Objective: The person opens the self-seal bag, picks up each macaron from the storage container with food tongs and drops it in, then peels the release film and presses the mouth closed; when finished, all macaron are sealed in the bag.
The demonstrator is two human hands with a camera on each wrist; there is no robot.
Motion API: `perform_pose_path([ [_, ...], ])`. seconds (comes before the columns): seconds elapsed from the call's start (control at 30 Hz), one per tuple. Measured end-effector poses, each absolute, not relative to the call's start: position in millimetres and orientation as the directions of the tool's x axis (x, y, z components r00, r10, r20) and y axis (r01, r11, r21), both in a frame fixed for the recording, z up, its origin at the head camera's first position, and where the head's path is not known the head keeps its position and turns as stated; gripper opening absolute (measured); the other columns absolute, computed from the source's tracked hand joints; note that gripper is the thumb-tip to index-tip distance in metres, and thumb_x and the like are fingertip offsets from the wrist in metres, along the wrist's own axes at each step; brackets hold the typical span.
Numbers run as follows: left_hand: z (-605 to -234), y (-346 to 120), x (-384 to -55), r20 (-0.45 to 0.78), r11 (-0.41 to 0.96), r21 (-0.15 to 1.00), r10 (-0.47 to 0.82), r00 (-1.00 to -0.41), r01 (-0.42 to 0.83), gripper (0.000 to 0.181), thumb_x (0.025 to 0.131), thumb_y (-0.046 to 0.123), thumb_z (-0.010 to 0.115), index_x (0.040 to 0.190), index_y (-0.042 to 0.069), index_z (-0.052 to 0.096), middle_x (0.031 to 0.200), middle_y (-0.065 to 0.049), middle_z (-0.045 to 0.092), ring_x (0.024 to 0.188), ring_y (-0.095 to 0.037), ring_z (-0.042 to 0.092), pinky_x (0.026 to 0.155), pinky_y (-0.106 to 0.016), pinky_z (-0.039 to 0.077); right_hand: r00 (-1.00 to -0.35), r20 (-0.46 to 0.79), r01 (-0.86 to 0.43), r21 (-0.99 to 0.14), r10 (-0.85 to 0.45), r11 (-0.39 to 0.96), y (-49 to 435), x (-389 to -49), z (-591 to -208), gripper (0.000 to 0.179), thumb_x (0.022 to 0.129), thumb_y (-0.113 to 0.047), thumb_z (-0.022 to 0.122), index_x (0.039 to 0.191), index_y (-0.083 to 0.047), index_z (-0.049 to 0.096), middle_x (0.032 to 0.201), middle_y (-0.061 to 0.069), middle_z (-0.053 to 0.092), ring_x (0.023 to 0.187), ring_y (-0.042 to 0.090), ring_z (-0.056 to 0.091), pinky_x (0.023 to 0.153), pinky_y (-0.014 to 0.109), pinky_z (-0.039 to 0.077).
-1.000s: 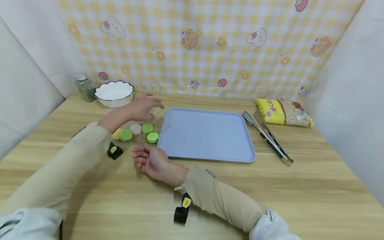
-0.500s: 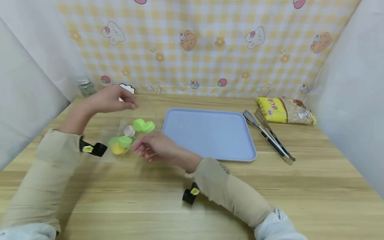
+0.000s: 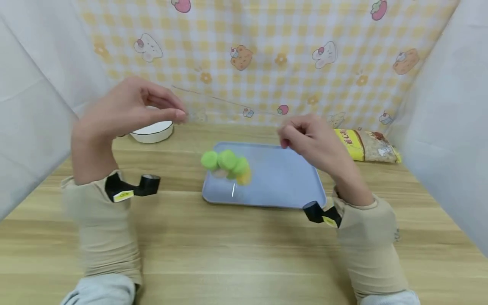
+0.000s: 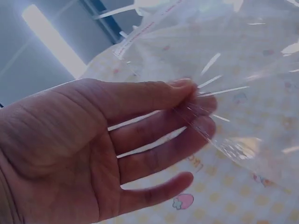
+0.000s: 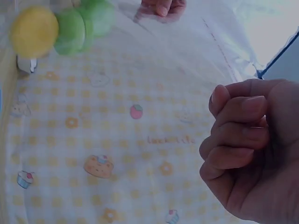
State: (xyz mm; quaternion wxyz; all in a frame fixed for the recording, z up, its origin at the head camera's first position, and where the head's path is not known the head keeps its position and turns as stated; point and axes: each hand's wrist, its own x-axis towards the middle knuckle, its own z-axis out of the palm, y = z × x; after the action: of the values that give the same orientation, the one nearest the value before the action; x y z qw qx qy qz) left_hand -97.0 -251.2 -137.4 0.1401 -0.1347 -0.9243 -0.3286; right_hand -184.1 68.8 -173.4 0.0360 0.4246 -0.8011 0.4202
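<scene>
A clear plastic bag (image 4: 252, 60) hangs stretched between both hands above the table. Low in it lie several round, macaron-like pieces (image 3: 227, 160), green, yellow and pale pink, blurred in the head view. My left hand (image 3: 129, 108) pinches one upper corner of the bag between thumb and fingertips, its little finger free. On the other side my right hand (image 3: 314, 146) grips the opposite corner, thumb against curled fingers. Beneath the bag, the blue tray (image 3: 282, 178) lies flat on the table, partly behind the pieces.
Behind my left hand stands a white bowl (image 3: 152, 133) with a dark scalloped rim, partly covered. A yellow packet of dry food (image 3: 370, 146) lies at the back right. A checked cloth (image 3: 259, 63) hangs along the rear edge.
Both hands have taken hold of the bag and raised it off the table at the left. It has moved right, over the tray, and the right hand has swung up and right.
</scene>
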Motion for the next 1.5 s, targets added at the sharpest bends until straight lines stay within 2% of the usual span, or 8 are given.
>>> perform_pose_path([
  [0.13, -135, -232, -107, 0.226, 0.766, 0.564, 0.216, -0.95, 0.308, 0.012, 0.084, 0.022, 0.071, 0.089, 0.011, 0.074, 0.082, -0.003, 0.07, 0.075, -0.014, 0.064, 0.069, -0.021, 0.045, -0.598, 0.356, -0.745, -0.578, -0.718, 0.334, 91, -185, -164, 0.037, 0.095, -0.01, 0.044, 0.06, -0.01, 0.057, 0.053, 0.003, 0.036, 0.044, 0.015, 0.027, 0.045, 0.028, 0.027],
  [0.3, -142, -212, -128, 0.059, 0.816, 0.473, 0.347, -0.936, 0.332, 0.003, 0.08, 0.014, 0.073, 0.078, 0.012, 0.075, 0.075, 0.0, 0.069, 0.073, -0.014, 0.063, 0.07, -0.028, 0.047, -0.497, 0.096, -0.789, -0.465, -0.863, 0.403, 109, -191, -158, 0.038, 0.097, -0.013, 0.044, 0.061, -0.015, 0.053, 0.052, -0.005, 0.034, 0.043, 0.009, 0.029, 0.047, 0.026, 0.032],
  [0.43, -152, -202, -141, 0.009, 0.799, 0.485, 0.402, -0.916, 0.355, 0.005, 0.079, 0.012, 0.073, 0.075, 0.012, 0.075, 0.074, 0.0, 0.069, 0.072, -0.013, 0.062, 0.07, -0.03, 0.047, -0.482, -0.052, -0.768, -0.455, -0.875, 0.45, 109, -198, -163, 0.034, 0.098, -0.019, 0.047, 0.066, -0.014, 0.057, 0.053, -0.006, 0.039, 0.044, 0.009, 0.033, 0.05, 0.027, 0.037],
  [0.63, -157, -204, -144, 0.043, 0.721, 0.604, 0.396, -0.917, 0.34, 0.011, 0.084, 0.015, 0.07, 0.091, 0.008, 0.075, 0.086, -0.002, 0.071, 0.084, -0.015, 0.065, 0.079, -0.033, 0.049, -0.536, -0.049, -0.764, -0.396, -0.843, 0.509, 116, -206, -166, 0.033, 0.097, -0.021, 0.049, 0.066, -0.016, 0.058, 0.051, -0.005, 0.039, 0.043, 0.009, 0.035, 0.052, 0.028, 0.039],
  [0.83, -162, -200, -153, 0.153, 0.617, 0.681, 0.408, -0.9, 0.395, 0.018, 0.085, 0.013, 0.069, 0.101, 0.004, 0.072, 0.094, -0.006, 0.07, 0.088, -0.017, 0.065, 0.079, -0.03, 0.05, -0.532, -0.06, -0.757, -0.412, -0.845, 0.506, 120, -213, -166, 0.033, 0.098, -0.023, 0.049, 0.067, -0.015, 0.059, 0.053, -0.004, 0.042, 0.042, 0.01, 0.034, 0.051, 0.028, 0.038],
  [1.23, -155, -200, -143, 0.181, 0.614, 0.632, 0.476, -0.86, 0.473, 0.009, 0.086, 0.012, 0.067, 0.09, 0.007, 0.074, 0.085, -0.003, 0.069, 0.075, -0.018, 0.064, 0.072, -0.031, 0.051, -0.504, -0.061, -0.761, -0.442, -0.862, 0.476, 137, -216, -164, 0.035, 0.098, -0.024, 0.05, 0.063, -0.015, 0.052, 0.053, -0.006, 0.036, 0.046, 0.007, 0.034, 0.05, 0.024, 0.034],
  [1.4, -155, -194, -142, 0.16, 0.63, 0.63, 0.466, -0.87, 0.453, 0.009, 0.086, 0.013, 0.068, 0.09, 0.009, 0.075, 0.087, -0.001, 0.07, 0.078, -0.015, 0.065, 0.074, -0.031, 0.051, -0.55, -0.06, -0.73, -0.451, -0.833, 0.514, 139, -219, -165, 0.035, 0.097, -0.024, 0.051, 0.064, -0.013, 0.055, 0.055, -0.004, 0.038, 0.048, 0.009, 0.037, 0.052, 0.024, 0.036],
  [1.5, -156, -192, -144, 0.154, 0.651, 0.627, 0.434, -0.888, 0.427, 0.01, 0.085, 0.012, 0.068, 0.092, 0.008, 0.075, 0.089, -0.002, 0.071, 0.082, -0.014, 0.066, 0.076, -0.03, 0.05, -0.632, -0.047, -0.685, -0.433, -0.773, 0.586, 141, -219, -165, 0.04, 0.096, -0.029, 0.052, 0.061, -0.01, 0.054, 0.053, -0.003, 0.039, 0.047, 0.01, 0.035, 0.05, 0.024, 0.033],
])
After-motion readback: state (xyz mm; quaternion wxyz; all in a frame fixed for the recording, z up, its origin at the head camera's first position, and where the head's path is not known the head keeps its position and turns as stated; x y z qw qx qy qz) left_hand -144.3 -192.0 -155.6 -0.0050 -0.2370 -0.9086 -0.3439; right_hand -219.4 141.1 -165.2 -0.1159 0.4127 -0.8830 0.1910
